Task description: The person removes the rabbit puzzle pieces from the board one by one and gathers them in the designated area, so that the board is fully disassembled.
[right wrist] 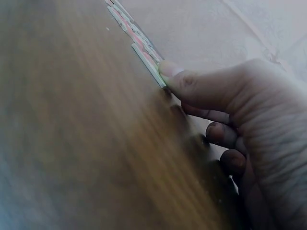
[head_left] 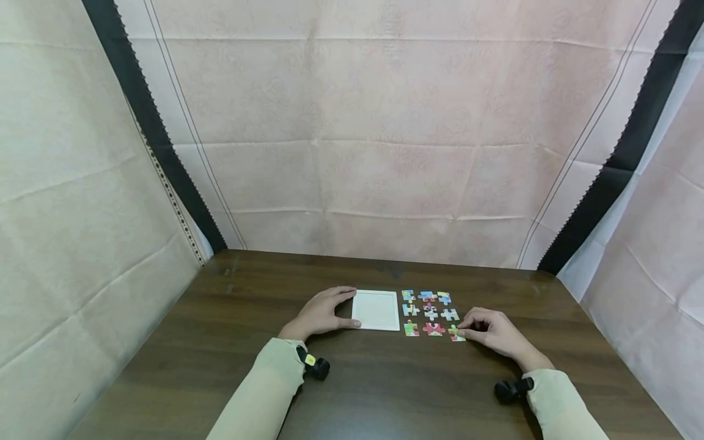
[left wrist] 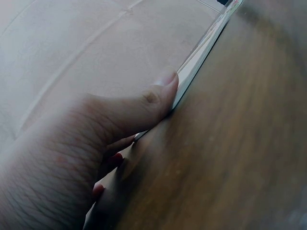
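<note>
A white square puzzle tray (head_left: pixel 376 310) lies on the table, its inner surface bare. My left hand (head_left: pixel 324 313) rests at its left side, the thumb (left wrist: pixel 160 93) on the near corner and the fingers by the far corner, spread apart. To the tray's right, colourful jigsaw pieces (head_left: pixel 431 311) lie in three rows of three. My right hand (head_left: pixel 495 332) pinches the near right piece (head_left: pixel 456 334), green and red, between thumb and index finger. In the right wrist view the thumb (right wrist: pixel 177 79) lies on that jigsaw piece (right wrist: pixel 148 64), low at the tabletop; the other fingers curl beneath the palm.
The dark wooden table (head_left: pixel 385 391) extends toward me and to both sides. Pale creased cloth (head_left: pixel 385 134) hangs behind it and along the sides, with black strips (head_left: pixel 159 134) at the corners. Each wrist wears a small black camera (head_left: pixel 511 391).
</note>
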`<move>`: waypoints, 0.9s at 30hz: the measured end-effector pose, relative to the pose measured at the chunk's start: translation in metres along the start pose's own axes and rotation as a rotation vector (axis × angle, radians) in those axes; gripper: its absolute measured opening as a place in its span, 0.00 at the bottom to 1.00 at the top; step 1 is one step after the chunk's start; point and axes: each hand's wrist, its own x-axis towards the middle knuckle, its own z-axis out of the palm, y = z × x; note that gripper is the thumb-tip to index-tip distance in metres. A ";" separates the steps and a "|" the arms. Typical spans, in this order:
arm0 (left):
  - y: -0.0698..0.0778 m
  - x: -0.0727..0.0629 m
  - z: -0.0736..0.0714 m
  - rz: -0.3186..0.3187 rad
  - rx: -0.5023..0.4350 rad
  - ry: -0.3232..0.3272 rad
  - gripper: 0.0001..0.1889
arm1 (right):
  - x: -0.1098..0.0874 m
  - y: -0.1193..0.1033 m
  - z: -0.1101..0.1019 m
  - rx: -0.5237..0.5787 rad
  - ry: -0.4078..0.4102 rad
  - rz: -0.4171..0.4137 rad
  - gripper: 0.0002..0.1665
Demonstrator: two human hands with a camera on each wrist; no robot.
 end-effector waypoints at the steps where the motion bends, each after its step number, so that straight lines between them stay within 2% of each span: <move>1: 0.000 0.000 0.000 0.001 0.001 0.002 0.50 | 0.000 0.001 0.000 -0.002 0.000 0.006 0.09; 10: 0.000 0.000 0.004 -0.011 0.005 -0.010 0.51 | -0.004 -0.002 -0.002 -0.022 -0.010 0.021 0.07; 18: 0.002 0.001 0.002 0.004 -0.005 0.013 0.51 | -0.004 -0.003 -0.004 -0.026 0.007 0.094 0.03; 22: 0.002 0.002 0.005 -0.008 -0.042 0.011 0.50 | -0.002 -0.003 -0.005 -0.045 0.051 0.120 0.02; 27: -0.002 0.000 0.009 -0.021 -0.116 0.048 0.47 | 0.011 -0.007 -0.003 -0.111 0.112 0.097 0.04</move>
